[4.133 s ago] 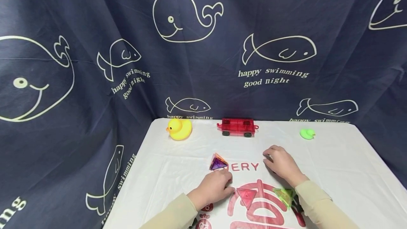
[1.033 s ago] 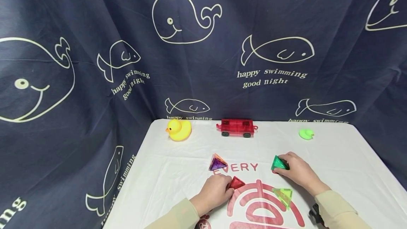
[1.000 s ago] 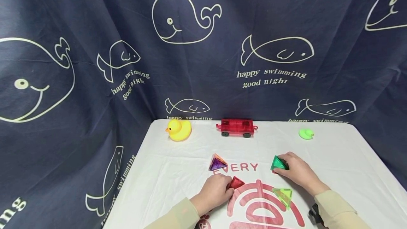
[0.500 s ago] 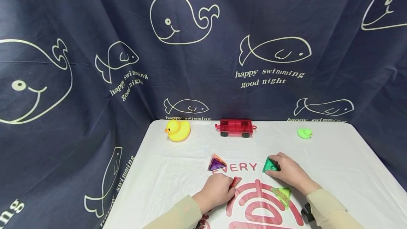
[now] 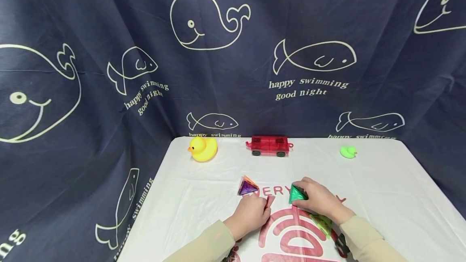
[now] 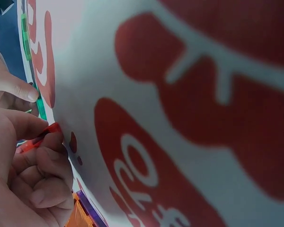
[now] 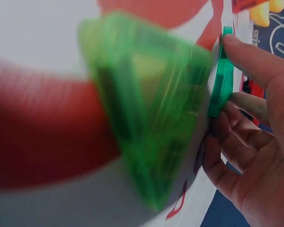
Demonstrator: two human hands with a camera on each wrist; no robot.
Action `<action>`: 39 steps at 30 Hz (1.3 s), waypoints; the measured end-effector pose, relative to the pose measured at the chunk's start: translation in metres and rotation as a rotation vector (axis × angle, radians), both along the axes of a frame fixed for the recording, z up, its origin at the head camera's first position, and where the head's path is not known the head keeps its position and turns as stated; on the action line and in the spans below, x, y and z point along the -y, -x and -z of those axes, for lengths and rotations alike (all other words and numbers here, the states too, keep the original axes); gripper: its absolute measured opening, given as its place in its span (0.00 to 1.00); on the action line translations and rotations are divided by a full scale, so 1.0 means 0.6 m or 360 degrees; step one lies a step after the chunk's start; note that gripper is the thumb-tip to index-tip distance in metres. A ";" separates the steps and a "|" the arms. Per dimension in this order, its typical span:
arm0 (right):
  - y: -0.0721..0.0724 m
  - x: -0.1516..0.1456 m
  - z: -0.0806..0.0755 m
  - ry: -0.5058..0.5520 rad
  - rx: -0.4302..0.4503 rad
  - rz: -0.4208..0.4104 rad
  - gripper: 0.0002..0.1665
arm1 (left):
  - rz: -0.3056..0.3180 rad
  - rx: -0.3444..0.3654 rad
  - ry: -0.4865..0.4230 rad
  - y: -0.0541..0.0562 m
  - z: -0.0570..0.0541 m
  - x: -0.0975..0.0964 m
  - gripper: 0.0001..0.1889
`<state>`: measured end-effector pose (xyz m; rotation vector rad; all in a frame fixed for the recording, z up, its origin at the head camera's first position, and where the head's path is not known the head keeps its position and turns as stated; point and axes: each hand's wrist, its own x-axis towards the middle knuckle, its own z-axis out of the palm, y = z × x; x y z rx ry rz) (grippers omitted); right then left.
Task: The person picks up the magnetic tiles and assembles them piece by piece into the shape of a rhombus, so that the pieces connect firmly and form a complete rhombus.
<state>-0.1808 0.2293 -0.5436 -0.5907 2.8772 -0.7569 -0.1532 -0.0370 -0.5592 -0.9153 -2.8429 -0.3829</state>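
In the head view my left hand pinches a translucent red triangle tile, seen nearly edge-on. Thumb and finger grip that same red tile in the left wrist view. To its right, my right hand holds a green triangle tile by its right side; this green tile appears edge-on in the right wrist view. Just beyond my left hand, purple and orange triangle tiles lean together. A yellow-green triangle tile lies below my right hand, partly covered by the forearm.
Along the back of the white-covered table stand a yellow duck, a red wheeled wagon and a small green duck. A dark blue curtain hangs behind. Red lettering and shapes are printed on the cover.
The red tile, flat on the cover earlier, has been picked up and tipped upright by my left hand. My right hand has taken hold of the green tile and carried it left, closer to the red one.
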 end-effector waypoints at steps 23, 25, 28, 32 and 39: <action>-0.009 0.069 -0.005 -0.0027 -0.0026 -0.0110 0.35 | -0.0025 -0.0058 0.0086 0.014 0.007 -0.036 0.17; -0.010 0.072 -0.005 -0.0009 -0.0036 -0.0127 0.35 | -0.0028 -0.0059 0.0097 0.015 0.011 -0.038 0.17; -0.010 0.075 -0.004 0.0012 -0.0072 -0.0156 0.34 | -0.0033 -0.0064 0.0101 0.017 0.014 -0.040 0.16; -0.010 0.076 -0.002 0.0038 -0.0094 -0.0191 0.34 | -0.0046 -0.0058 0.0103 0.017 0.013 -0.042 0.15; -0.008 0.070 0.001 0.0077 -0.0080 -0.0212 0.35 | -0.0047 -0.0043 0.0084 0.018 0.005 -0.046 0.17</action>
